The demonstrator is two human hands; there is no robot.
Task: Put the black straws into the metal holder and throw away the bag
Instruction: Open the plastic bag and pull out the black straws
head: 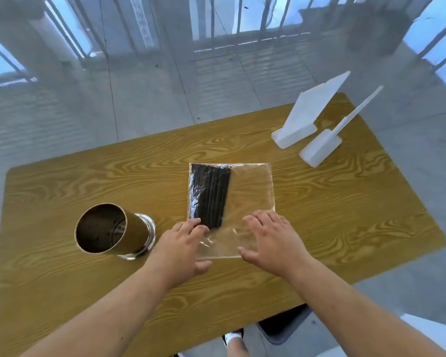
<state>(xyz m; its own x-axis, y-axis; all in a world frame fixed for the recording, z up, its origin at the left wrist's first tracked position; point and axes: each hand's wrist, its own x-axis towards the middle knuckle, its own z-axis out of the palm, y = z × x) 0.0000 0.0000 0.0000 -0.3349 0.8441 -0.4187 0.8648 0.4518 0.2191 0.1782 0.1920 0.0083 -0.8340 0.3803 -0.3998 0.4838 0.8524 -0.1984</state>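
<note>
2 hands on the clear plastic bag (250, 186) mid-frame. Left hand (180, 243) has loosely straight fingers (193, 226) touching the near end of the bagged thin black straws (211, 194), gripping nothing. Right hand (271, 238) lies spread flat. The shiny metal cylinder holder (108, 228) stands lower left.

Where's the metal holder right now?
In the head view, the metal holder stands on the wooden table, just left of the left hand and the clear bag.

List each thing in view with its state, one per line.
Clear plastic bag: flat on the wooden table, straws inside.
Black straws: bundled, in the bag's left side.
Round metal holder: upright, empty.
Left hand: open, fingers at the straw ends.
Right hand: open, spread over the bag.
Two white plastic stands: upright.
</note>
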